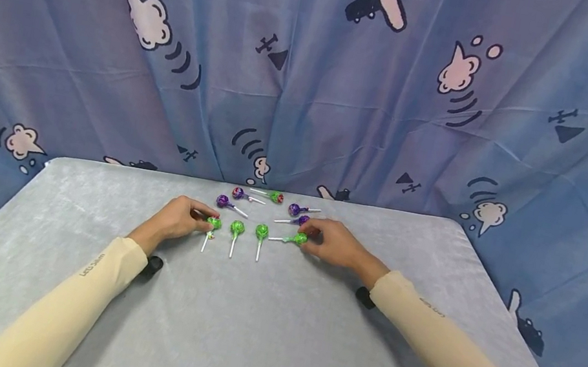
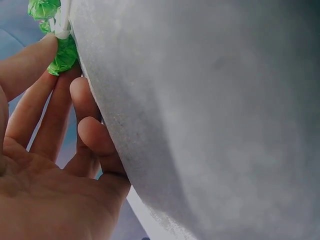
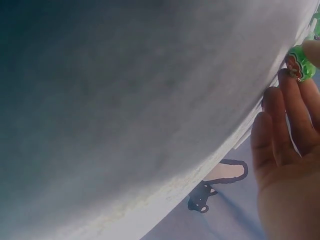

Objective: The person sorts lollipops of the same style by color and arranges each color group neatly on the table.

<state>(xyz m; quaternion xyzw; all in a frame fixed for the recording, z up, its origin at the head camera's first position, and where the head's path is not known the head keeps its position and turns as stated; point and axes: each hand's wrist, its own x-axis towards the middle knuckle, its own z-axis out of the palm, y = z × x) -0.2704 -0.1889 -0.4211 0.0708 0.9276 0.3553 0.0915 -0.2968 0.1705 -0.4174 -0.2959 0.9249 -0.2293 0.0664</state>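
My left hand (image 1: 181, 218) pinches the head of a green lollipop (image 2: 64, 56) between thumb and fingers; its white stick points toward me in the head view. Beside it, two more green lollipops (image 1: 237, 227) (image 1: 262, 231) lie side by side with their sticks toward me. On the other side, my right hand (image 1: 335, 243) holds the head of another green lollipop (image 3: 300, 64) between thumb and fingertips. That one lies sideways, its stick pointing left. A purple lollipop (image 1: 303, 220) is partly hidden behind the right hand's fingers.
Farther back lie purple lollipops (image 1: 222, 201) (image 1: 238, 193) (image 1: 294, 210) and a green lollipop (image 1: 276, 197) near the table's far edge. The grey table (image 1: 255, 334) meets a blue curtain (image 1: 306, 113) printed with planes and clouds.
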